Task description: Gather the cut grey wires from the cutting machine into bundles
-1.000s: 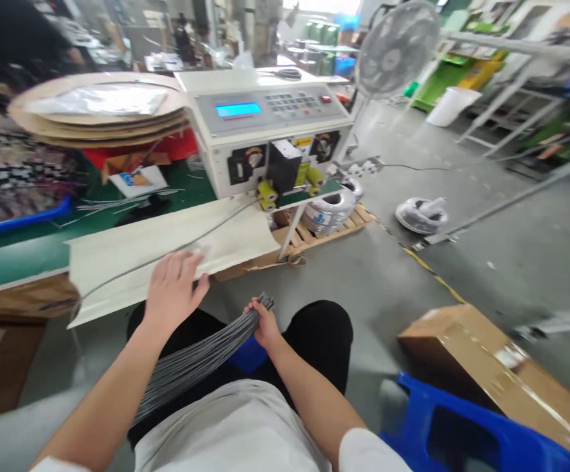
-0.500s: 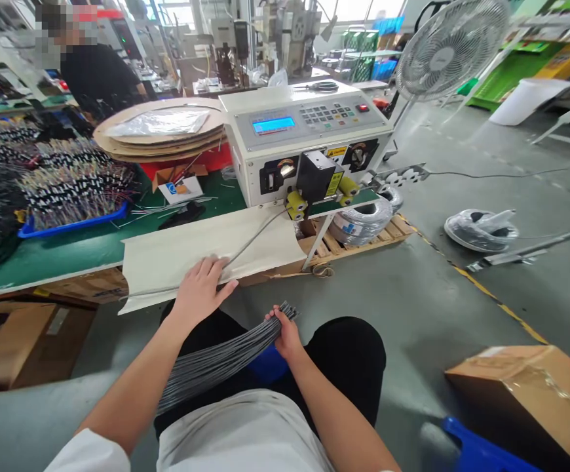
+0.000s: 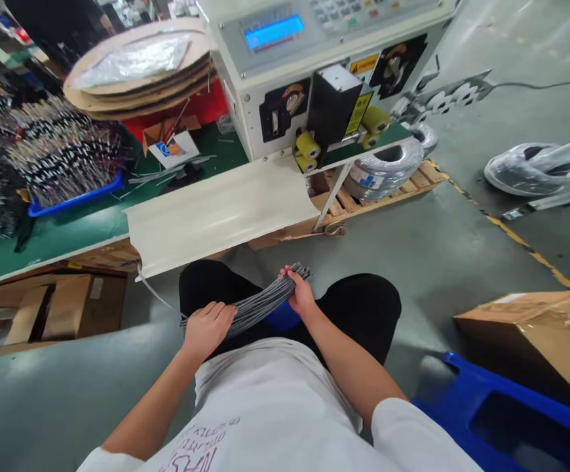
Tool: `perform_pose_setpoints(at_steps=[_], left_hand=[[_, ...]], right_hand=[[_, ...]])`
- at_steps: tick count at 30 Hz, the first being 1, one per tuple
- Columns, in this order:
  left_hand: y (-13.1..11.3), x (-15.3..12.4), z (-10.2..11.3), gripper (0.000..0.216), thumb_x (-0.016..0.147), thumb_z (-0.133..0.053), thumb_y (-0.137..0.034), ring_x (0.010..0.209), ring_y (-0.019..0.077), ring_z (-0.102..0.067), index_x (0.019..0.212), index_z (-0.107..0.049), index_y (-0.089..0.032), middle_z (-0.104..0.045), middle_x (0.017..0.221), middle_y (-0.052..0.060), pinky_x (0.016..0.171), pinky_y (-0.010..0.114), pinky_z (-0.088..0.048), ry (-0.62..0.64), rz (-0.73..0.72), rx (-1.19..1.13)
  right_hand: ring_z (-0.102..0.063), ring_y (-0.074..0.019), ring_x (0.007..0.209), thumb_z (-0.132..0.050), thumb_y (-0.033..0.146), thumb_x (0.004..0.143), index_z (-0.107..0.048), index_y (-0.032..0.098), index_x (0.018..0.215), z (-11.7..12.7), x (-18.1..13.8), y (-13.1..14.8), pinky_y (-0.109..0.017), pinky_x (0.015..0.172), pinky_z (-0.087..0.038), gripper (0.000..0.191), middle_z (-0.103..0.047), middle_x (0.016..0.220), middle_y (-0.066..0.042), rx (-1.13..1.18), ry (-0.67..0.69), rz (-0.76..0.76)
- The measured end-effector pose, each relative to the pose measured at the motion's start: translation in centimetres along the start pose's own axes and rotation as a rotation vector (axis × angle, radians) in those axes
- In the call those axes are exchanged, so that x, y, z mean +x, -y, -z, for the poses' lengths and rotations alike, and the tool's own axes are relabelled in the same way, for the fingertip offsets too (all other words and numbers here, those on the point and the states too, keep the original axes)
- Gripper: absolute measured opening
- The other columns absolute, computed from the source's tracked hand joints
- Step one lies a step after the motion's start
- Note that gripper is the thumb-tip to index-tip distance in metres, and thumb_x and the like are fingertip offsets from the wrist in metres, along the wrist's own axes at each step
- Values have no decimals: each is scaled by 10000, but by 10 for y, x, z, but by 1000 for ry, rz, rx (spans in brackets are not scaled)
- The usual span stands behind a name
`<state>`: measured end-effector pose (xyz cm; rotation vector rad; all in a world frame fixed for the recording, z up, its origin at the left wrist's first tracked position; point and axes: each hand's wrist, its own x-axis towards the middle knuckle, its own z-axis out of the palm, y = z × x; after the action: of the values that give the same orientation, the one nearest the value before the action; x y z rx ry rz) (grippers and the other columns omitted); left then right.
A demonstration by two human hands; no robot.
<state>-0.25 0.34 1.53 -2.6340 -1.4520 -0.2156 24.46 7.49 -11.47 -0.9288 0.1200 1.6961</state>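
Observation:
A bundle of grey cables [image 3: 260,308] lies across my lap. Near its right end, where the cut ends show, my right hand [image 3: 301,292] is closed around it. My left hand [image 3: 210,328] wraps over the bundle's left part, fingers closed. One single grey cable [image 3: 156,292] sticks out to the upper left of that hand, reaching the lower corner of the cream tray [image 3: 221,210]. Beyond the tray stands a cable-cutting machine [image 3: 275,85] with a lit blue display and yellow-green rollers.
Wire bundles fill a blue tray [image 3: 76,203] on the green bench [image 3: 63,229]. Stacked cardboard discs [image 3: 132,98] lie beside the machine. Cable coils [image 3: 388,170] sit on a pallet below. A cardboard box [image 3: 535,341] and a blue stool [image 3: 501,406] are at my right.
My left hand has left the tray with a cable and come down onto the bundle. The right hand keeps its grip. The view has tilted down.

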Motion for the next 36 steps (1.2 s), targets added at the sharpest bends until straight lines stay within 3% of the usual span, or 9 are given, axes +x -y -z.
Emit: perform_pose_setpoints(at_steps=[5, 16, 21, 27, 32, 36], left_hand=[[-3, -12, -17, 170, 982, -509, -282, 732, 148, -587, 939, -663, -225, -651, 761, 5, 615, 321, -367, 111, 12, -25], [-17, 2, -23, 270, 1010, -430, -331, 817, 185, -614, 1013, -686, -243, -675, 817, 39, 666, 327, -392, 216, 83, -65], [6, -13, -9, 330, 987, -453, -448, 898, 232, -616, 1098, -665, -221, -684, 905, 71, 723, 341, -423, 276, 185, -14], [46, -60, -7, 333, 985, -434, -419, 979, 256, -606, 1152, -637, -214, -658, 1035, 85, 872, 392, -472, 279, 379, -67], [45, -86, -20, 344, 972, -433, -368, 1092, 270, -570, 1239, -602, -234, -597, 1117, 108, 966, 431, -482, 188, 479, -184], [41, -86, -24, 321, 952, -459, -341, 1069, 271, -576, 1207, -628, -242, -613, 1105, 106, 960, 448, -485, 126, 465, -169]], right_hand=[[-715, -163, 768, -788, 191, 699, -699, 192, 884, -2, -4, 0, -289, 768, -592, 205, -757, 825, -17, 3, -16, -3], [-695, -165, 743, -840, 260, 700, -675, 198, 880, -3, -5, -1, -304, 739, -581, 252, -714, 772, 5, 3, -12, 37], [-689, -163, 740, -828, 248, 695, -678, 198, 872, -3, -8, -1, -296, 729, -577, 237, -703, 753, 18, 32, 1, 40], [-696, -159, 758, -814, 206, 695, -673, 209, 883, -6, -6, 0, -295, 736, -572, 235, -699, 754, 29, 58, -5, 8], [-691, -156, 739, -815, 274, 728, -669, 198, 874, -7, -5, 0, -293, 737, -570, 220, -679, 739, 30, 83, 20, -18], [-689, -153, 756, -813, 220, 712, -679, 205, 885, -4, -4, -1, -285, 731, -571, 220, -683, 752, 31, 81, 54, 5]])
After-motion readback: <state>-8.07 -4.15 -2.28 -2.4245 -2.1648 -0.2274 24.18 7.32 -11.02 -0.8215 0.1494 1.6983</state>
